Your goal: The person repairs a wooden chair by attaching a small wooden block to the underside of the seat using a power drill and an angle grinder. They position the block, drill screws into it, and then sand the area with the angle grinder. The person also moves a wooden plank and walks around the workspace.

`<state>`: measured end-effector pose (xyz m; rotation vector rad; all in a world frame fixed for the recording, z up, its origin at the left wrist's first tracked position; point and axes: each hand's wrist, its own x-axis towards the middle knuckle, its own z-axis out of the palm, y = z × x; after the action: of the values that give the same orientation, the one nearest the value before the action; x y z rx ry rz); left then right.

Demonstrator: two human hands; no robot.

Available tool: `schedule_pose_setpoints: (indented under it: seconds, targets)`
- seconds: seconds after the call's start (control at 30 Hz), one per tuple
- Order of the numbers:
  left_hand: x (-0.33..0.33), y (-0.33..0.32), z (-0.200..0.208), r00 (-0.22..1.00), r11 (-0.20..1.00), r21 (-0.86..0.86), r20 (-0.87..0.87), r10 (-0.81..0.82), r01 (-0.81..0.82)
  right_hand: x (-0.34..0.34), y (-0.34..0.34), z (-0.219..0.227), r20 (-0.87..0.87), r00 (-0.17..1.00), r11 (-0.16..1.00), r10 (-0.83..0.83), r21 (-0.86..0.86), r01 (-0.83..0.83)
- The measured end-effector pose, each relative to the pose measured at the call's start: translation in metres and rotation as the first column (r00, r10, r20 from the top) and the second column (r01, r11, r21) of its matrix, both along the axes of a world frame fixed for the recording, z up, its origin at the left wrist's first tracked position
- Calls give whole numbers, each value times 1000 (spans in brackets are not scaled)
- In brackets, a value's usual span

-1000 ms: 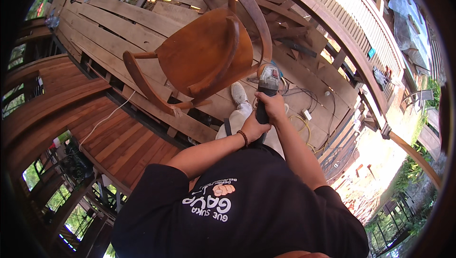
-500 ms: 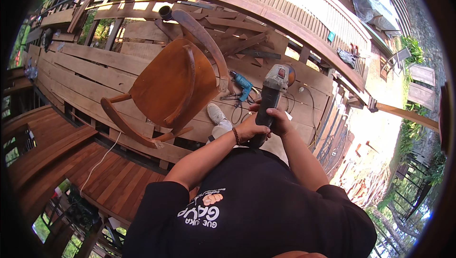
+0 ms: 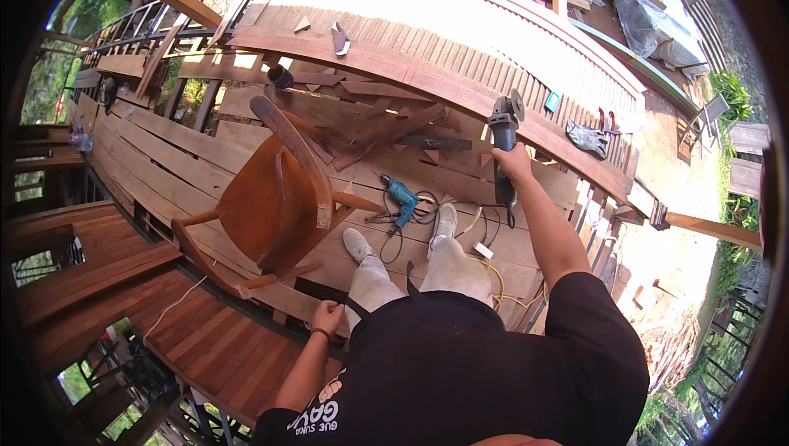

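My right hand is wrapped round the dark body of an angle grinder, held out at arm's length. Its head and disc point away from me, over the edge of the long wooden rail. My left hand is low beside my left thigh, fingers curled; what is in them, if anything, is hidden. A dark strap hangs close by it at my waist. To the left stands a brown wooden chair with curved arms. A teal power drill lies on the boards ahead of my feet.
Cables trail around my feet, with a white socket block among them. Offcuts of wood are piled ahead. Grey gloves lie on the slatted panel beyond the rail. Gaps show between some floorboards.
My left hand has let go of the grinder and dropped to my left side. My right hand has carried the grinder forward and slightly right. The view has shifted, and both feet now show.
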<state>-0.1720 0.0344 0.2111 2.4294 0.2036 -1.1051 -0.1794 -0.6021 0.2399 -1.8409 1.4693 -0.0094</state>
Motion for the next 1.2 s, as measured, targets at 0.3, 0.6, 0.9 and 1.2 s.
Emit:
schedule_pose_setpoints:
  seconds: [0.3, 0.6, 0.9, 1.2]
  targets:
    - [-179, -10, 100, 834, 880, 143, -281, 474, -452, 11, -198, -69, -352, 932, 975, 90, -159, -155]
    - [-211, -63, 124, 597, 647, 210, -256, 760, -733, 3, -256, -135, -436, 871, 925, 227, -183, -333]
    - [-246, -90, 94, 441, 461, 19, -259, 860, -887, -60, -228, -137, -290, 868, 911, 403, 38, -410]
    - [-318, -75, 64, 343, 332, -90, -270, 899, -939, -87, -59, -50, -647, 608, 788, 460, -18, -615]
